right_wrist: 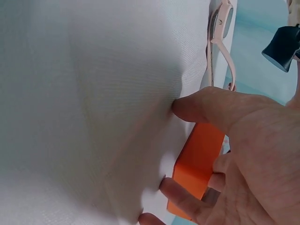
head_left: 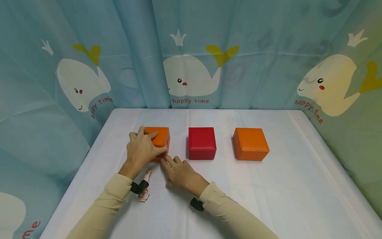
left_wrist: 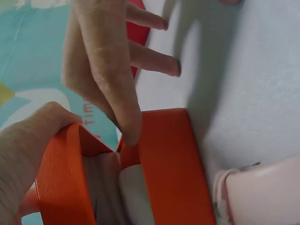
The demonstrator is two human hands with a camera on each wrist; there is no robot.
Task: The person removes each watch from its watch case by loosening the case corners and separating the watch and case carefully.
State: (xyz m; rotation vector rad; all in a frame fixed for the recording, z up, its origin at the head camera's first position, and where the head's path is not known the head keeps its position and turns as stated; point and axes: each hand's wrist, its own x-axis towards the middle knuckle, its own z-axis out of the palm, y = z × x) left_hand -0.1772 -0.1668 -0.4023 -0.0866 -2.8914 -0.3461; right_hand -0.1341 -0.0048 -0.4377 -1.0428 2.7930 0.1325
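Note:
My left hand reaches over the left orange box and grips its lid. The lid stands raised from the base; between them shows a pale cushion. My right hand is at the front right of this box. One of its straight fingers has its tip at the base's upper rim, while other fingers stretch low over the tabletop. A pale pink wristwatch lies in front of the box, partly hidden by the black camera on my left wrist.
To the right stand a closed red box and another closed orange box, spaced apart. A white cloth covers the table. Blue curtains with whale prints hang behind and at the sides.

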